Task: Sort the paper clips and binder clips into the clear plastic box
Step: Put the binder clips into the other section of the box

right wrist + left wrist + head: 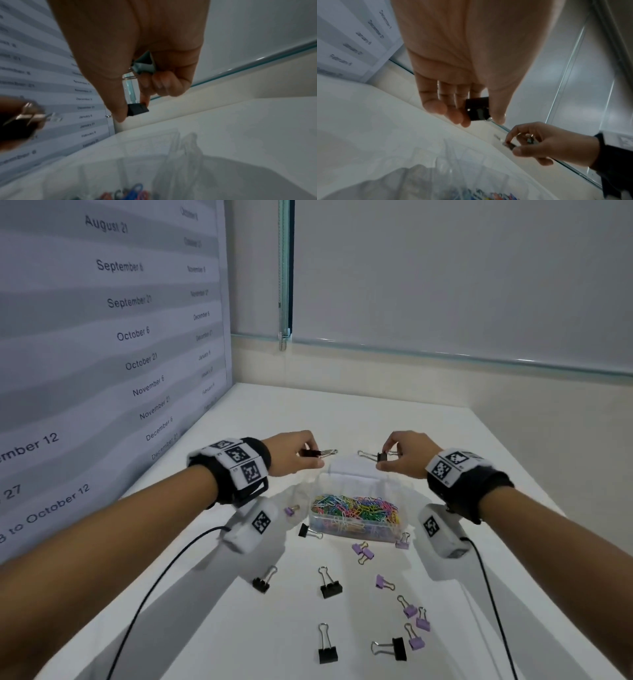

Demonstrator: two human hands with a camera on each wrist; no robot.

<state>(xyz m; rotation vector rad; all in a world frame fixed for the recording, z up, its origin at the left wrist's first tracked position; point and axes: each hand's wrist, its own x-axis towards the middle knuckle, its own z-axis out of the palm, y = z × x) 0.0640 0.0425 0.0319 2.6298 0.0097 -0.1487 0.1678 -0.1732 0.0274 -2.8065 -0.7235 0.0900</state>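
white table (428, 440) in corner; dated chart (102, 337) on left wall.

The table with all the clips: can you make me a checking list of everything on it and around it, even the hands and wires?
Surface: white table, with shadows.
Job's things: clear plastic box, near part full of coloured paper clips; black binder clips and purple binder clips loose on the table in front of it.
Clutter: nothing seen.
Grippers: left hand pinches a black clip; right hand pinches another, with a second clip tucked in its curled fingers. Both are above the box's far end.
Cables: black wires from the wrist cameras.
Surroundings: date chart on the left; window blind behind.
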